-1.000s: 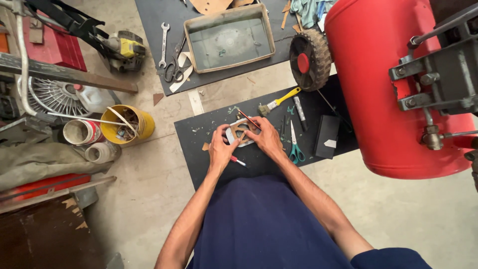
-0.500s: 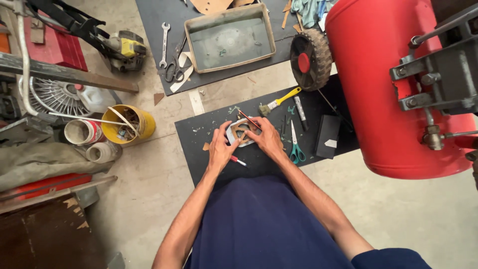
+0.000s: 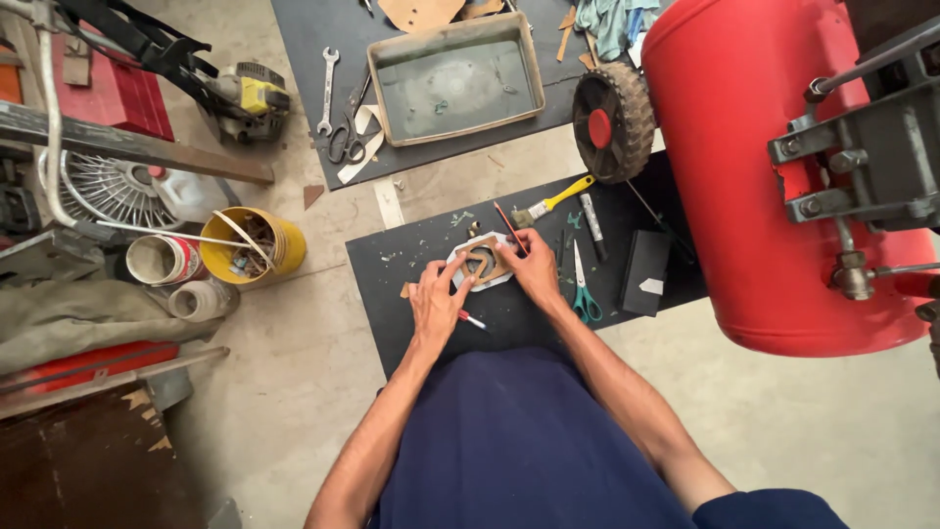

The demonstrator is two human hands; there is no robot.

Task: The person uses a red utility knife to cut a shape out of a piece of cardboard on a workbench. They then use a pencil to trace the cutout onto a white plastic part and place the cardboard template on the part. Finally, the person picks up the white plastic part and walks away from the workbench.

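Both our hands pinch the flat white-rimmed brown cardboard gasket piece (image 3: 482, 261) on the black rubber floor mat (image 3: 431, 323), left hand (image 3: 436, 309) at its near-left edge, right hand (image 3: 534, 269) at its right.

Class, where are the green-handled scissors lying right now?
In the head view, the scissors lie on the black mat, just right of the right hand and left of a small black box.

Flat white oval plate with brown cardboard-like cut-out ring on top (image 3: 481, 261): lies flat on black rubber mat (image 3: 431, 250), near mat's middle, well left of green-handled scissors. Thin red pencil-like stick (image 3: 509, 227) slants across plate's right edge, tip over plate.
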